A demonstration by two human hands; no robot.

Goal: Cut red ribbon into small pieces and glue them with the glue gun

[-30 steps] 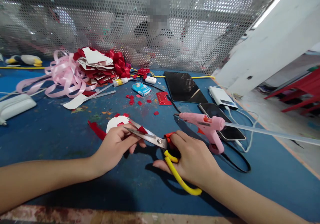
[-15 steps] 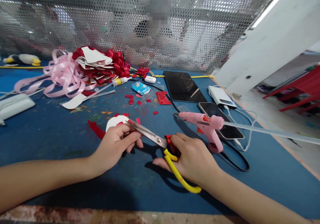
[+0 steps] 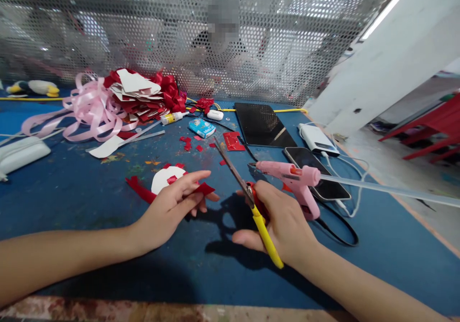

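My left hand pinches a small red ribbon piece between thumb and fingers, just above the blue table. Behind it lies a white paper disc with red bits on it and a red ribbon strip. My right hand grips the red-and-yellow handled scissors; the blades are closed and point up and away, apart from the ribbon piece.
A pink glue gun with a long glue stick stands right of my right hand, its black cord curling behind. Two phones, a power bank, a glue bottle, and a pile of pink and red ribbon lie farther back. A perforated metal screen closes the rear.
The scissors have swung off the ribbon and lifted, blades now pointing away. The left hand now holds a cut red piece with fingers stretched further out.
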